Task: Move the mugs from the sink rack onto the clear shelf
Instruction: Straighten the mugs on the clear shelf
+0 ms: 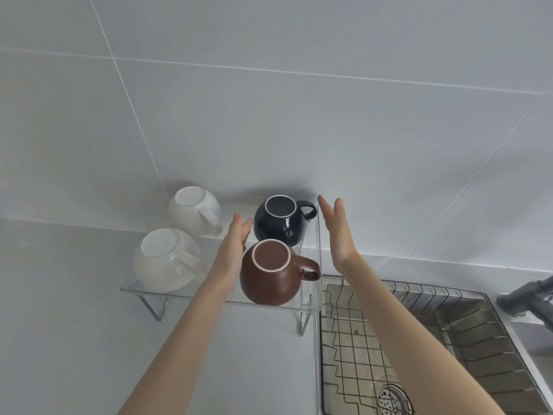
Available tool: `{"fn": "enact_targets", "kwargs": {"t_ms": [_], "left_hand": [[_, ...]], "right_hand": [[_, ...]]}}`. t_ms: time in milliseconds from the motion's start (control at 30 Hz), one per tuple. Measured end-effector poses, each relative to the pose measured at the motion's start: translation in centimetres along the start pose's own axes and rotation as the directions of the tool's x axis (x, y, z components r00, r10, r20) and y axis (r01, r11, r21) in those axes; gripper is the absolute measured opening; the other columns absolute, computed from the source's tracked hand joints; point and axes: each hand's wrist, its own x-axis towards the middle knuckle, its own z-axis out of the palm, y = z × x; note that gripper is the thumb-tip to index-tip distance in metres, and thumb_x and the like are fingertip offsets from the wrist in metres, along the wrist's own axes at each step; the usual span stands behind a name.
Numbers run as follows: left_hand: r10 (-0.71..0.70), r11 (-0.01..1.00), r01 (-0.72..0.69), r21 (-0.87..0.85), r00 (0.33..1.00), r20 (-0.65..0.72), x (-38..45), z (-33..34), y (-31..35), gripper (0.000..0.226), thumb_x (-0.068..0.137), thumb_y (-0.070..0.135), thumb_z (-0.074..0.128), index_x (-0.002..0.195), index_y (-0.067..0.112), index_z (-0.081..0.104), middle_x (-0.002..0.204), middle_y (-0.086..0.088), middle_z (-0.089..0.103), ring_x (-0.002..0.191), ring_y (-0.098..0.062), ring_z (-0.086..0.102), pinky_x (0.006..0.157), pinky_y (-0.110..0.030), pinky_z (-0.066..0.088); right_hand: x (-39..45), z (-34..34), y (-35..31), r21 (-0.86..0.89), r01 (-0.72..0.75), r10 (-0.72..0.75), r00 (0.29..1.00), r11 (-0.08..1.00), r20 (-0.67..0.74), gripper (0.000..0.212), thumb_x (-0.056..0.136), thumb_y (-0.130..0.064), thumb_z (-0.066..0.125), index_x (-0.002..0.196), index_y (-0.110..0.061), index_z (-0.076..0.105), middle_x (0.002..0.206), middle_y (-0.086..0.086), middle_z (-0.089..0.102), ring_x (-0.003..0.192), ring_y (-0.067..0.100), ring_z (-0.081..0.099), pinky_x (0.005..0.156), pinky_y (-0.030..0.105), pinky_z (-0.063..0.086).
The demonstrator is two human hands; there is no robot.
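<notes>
Several mugs stand upside down on the clear shelf [143, 292]. A white mug [193, 209] is at the back left, another white mug [164, 262] in front of it. A black mug [279, 223] is at the back right and a brown mug [269, 274] stands in front of it, both with handles pointing right. My left hand [233, 244] is flat and open just left of the two dark mugs. My right hand [338, 232] is flat and open to their right, beyond the shelf's end. Neither hand holds anything.
The wire sink rack [359, 339] sits in the steel sink [478, 324] at the lower right, with no mugs visible in it. A drain [390, 399] shows below it. A dark faucet [529, 298] stands at the right edge. A grey tiled wall rises behind the shelf.
</notes>
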Motion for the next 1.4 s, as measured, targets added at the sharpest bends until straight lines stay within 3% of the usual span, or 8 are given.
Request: {"fn": "enact_targets", "kwargs": {"t_ms": [200,400,767,900,1000,1167,1267,1400], "left_hand": [[-0.005,1.0,0.004,0.023,1.0,0.02,1.1,0.1,-0.6,0.062,0.09,0.054,0.012,0.137,0.022,0.038,0.152,0.002,0.028,0.142,-0.017,0.022,0.119,-0.039,0.011],[0.013,0.999,-0.014,0.038,1.0,0.025,1.8,-0.3,0.3,0.061,0.093,0.047,0.011,0.137,0.015,0.038,0.152,-0.002,0.03,0.141,-0.017,0.023,0.119,-0.036,0.011],[0.058,0.991,-0.064,0.121,0.997,0.059,2.2,-0.4,0.2,0.058,0.094,0.044,0.012,0.137,0.014,0.036,0.151,0.0,0.031,0.141,-0.011,0.022,0.113,-0.024,0.01],[0.203,0.961,-0.192,0.2,0.979,-0.032,3.7,-4.0,3.2,0.058,0.094,0.045,0.014,0.136,0.012,0.038,0.15,0.0,0.031,0.141,-0.014,0.022,0.118,-0.029,0.007],[0.245,0.937,-0.195,0.29,0.958,-0.147,4.9,-8.7,5.5,0.059,0.094,0.044,0.014,0.134,0.011,0.042,0.145,0.003,0.036,0.137,-0.013,0.027,0.107,-0.021,0.013],[0.095,0.942,-0.066,0.329,0.993,-0.072,5.5,-12.2,5.8,0.066,0.095,0.043,0.003,0.13,0.007,0.046,0.138,0.006,0.038,0.124,-0.009,0.034,0.101,-0.02,0.024],[0.022,0.964,-0.035,0.264,0.998,0.05,5.9,-12.8,5.3,0.069,0.093,0.044,-0.006,0.129,0.011,0.043,0.138,-0.001,0.043,0.128,-0.014,0.037,0.105,-0.025,0.024],[0.009,0.974,-0.011,0.227,1.0,0.012,5.8,-13.2,4.8,0.069,0.093,0.045,-0.003,0.134,0.009,0.039,0.132,0.001,0.044,0.134,-0.012,0.03,0.107,-0.022,0.02]], "right_hand": [[-0.7,0.1,0.8,-0.043,-0.02,0.022,0.998,0.999,0.056,0.061,0.094,-0.049,0.001,0.144,-0.025,0.024,0.156,-0.011,0.015,0.144,0.004,0.004,0.107,0.022,0.0],[-2.5,0.1,1.4,-0.008,-0.016,0.016,0.998,1.0,0.06,0.059,0.094,-0.048,0.001,0.144,-0.028,0.025,0.153,-0.015,0.02,0.135,-0.006,0.01,0.104,0.019,0.001],[-3.3,0.7,-0.1,-0.05,-0.038,0.039,0.999,0.998,0.024,0.055,0.095,-0.047,0.01,0.145,-0.026,0.018,0.153,-0.017,0.013,0.141,-0.001,0.008,0.104,0.017,0.003],[-4.2,3.6,-3.3,-0.009,0.058,-0.058,0.998,0.998,0.01,0.055,0.093,-0.049,0.022,0.144,-0.028,0.025,0.153,-0.014,0.024,0.136,-0.003,0.023,0.112,0.022,0.016],[-5.5,7.7,-4.5,0.013,0.077,-0.077,0.995,0.997,0.056,0.054,0.094,-0.047,0.026,0.139,-0.02,0.036,0.139,-0.009,0.042,0.132,0.005,0.036,0.093,0.004,0.024],[-5.1,14.0,-2.8,0.167,-0.158,0.115,0.963,0.973,0.245,0.057,0.094,-0.049,0.019,0.144,-0.02,0.024,0.154,-0.002,0.025,0.142,0.011,0.02,0.115,0.026,0.013],[-4.0,15.5,-1.7,0.214,-0.238,0.179,0.948,0.947,0.263,0.06,0.094,-0.051,0.014,0.145,-0.019,0.018,0.155,-0.002,0.02,0.143,0.011,0.014,0.115,0.028,0.009],[-3.5,16.3,-0.5,0.218,-0.261,0.199,0.942,0.94,0.27,0.063,0.093,-0.054,0.008,0.145,-0.02,0.017,0.156,-0.005,0.014,0.144,0.011,0.007,0.116,0.03,0.004]]}}
